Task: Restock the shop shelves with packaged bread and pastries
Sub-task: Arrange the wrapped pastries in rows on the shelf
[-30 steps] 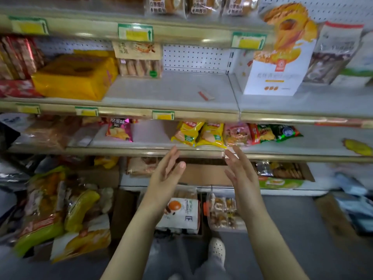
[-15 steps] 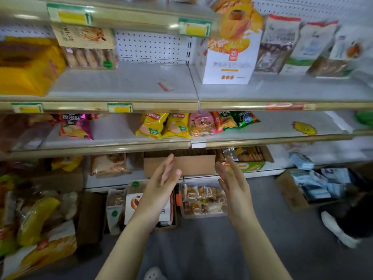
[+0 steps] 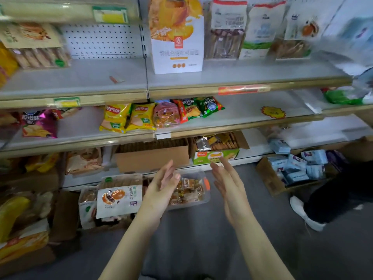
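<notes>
Lower centre of the frame: left grip (image 3: 161,190) and right grip (image 3: 230,186), both fully open, fingers straight, palms turned toward each other, nothing held. Probably spaced apart like this to take something broad from both sides. Likeliest target: the clear tub of pastries (image 3: 191,190) low down on the floor (image 3: 201,239), showing between and behind them. Left grip overlapping the tub's left end in the view; real contact impossible to tell, apparently none.

Just left of the tub: bagged bread with a white label (image 3: 119,199), propped among other bags. Probably stock set down within reach of the shelves, waiting to go up. More bagged bread (image 3: 20,219) heaped at lower left.

Upper centre: white-and-orange bread box (image 3: 177,53), upright on the upper shelf (image 3: 262,75), face forward for reading, with upright bags (image 3: 226,31) just to its right. Grey shelf surface showing in front and to the left, a probable spot for the restock. On the middle shelf (image 3: 252,110), chip packets (image 3: 117,118) laid flat near the front edge at centre.

Below that: brown carton (image 3: 153,158) and green carton (image 3: 216,155) side by side on the lowest shelf. Towards the right edge: open carton of blue packs (image 3: 298,168) on the floor, and a second person's white shoe (image 3: 302,213).

Judged step: reaching for the next pack, nothing lifted.
</notes>
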Tool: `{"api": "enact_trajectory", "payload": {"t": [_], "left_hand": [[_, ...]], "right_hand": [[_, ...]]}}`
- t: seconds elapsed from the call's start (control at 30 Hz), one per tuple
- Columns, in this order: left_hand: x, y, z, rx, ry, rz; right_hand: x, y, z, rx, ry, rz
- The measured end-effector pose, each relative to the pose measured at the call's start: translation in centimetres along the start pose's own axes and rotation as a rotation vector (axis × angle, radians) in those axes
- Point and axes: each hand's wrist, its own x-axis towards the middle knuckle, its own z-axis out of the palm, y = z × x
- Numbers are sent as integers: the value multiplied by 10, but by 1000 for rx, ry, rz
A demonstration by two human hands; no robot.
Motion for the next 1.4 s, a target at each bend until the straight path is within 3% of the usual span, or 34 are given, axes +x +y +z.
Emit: {"api": "enact_trajectory", "payload": {"t": [0.3, 0.67, 0.93, 1.17, 1.4], "left_hand": [[13, -18, 31, 42, 103, -102], [101, -61, -18, -32, 163, -328], [169, -85, -48, -82, 150, -497], [200, -111, -46, -24, 93, -548], [236, -175, -39, 68, 153, -637]], "right_hand": [[23, 13, -54, -12, 11, 81], [116, 63, -7, -134, 52, 283], [191, 106, 32, -2, 45, 598], [218, 125, 25, -86, 90, 696], [260, 187, 10, -137, 52, 789]]}}
